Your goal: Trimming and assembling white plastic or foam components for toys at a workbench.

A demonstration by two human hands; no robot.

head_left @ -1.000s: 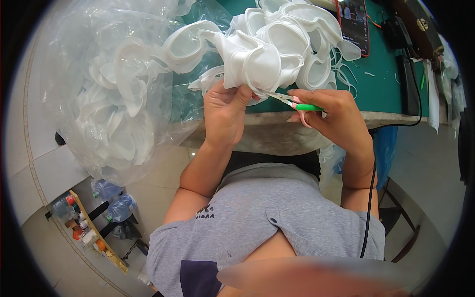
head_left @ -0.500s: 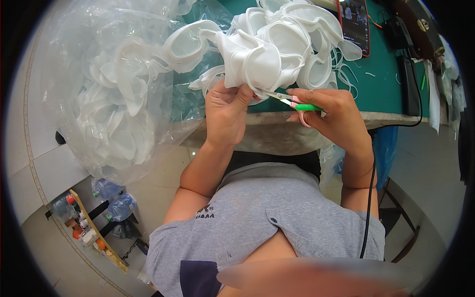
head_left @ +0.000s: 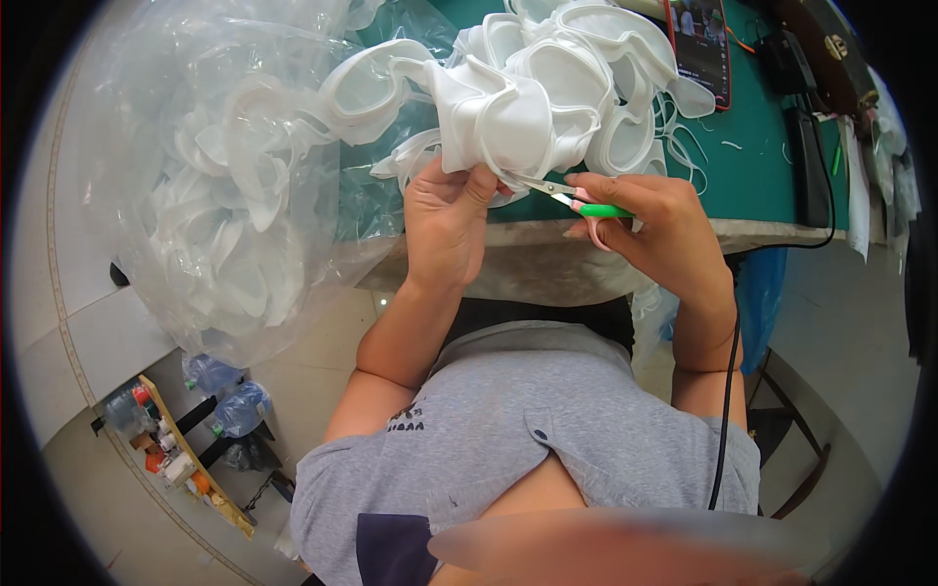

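Metal-bladed scissors at a smooth, cupped white piece
Left hand: grip pinching the piece's near edge; right hand: grip clamped on pink-and-green handles.

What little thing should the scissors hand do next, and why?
Maybe a small, careful snip: the right hand holds the scissors with a blade tip at the lower edge of the white fabric cup piece, while the left hand pinches that edge close by.

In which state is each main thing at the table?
White rounded fabric cups: heaped loosely
Left hand: pinching the cups' near edge
Small pink-and-green-handled metal scissors: held, blade opening unclear
Right hand: closed on the scissors' handles
Red-edged rectangular phone: screen lit
Clear plastic bag: bulging, holding white pieces
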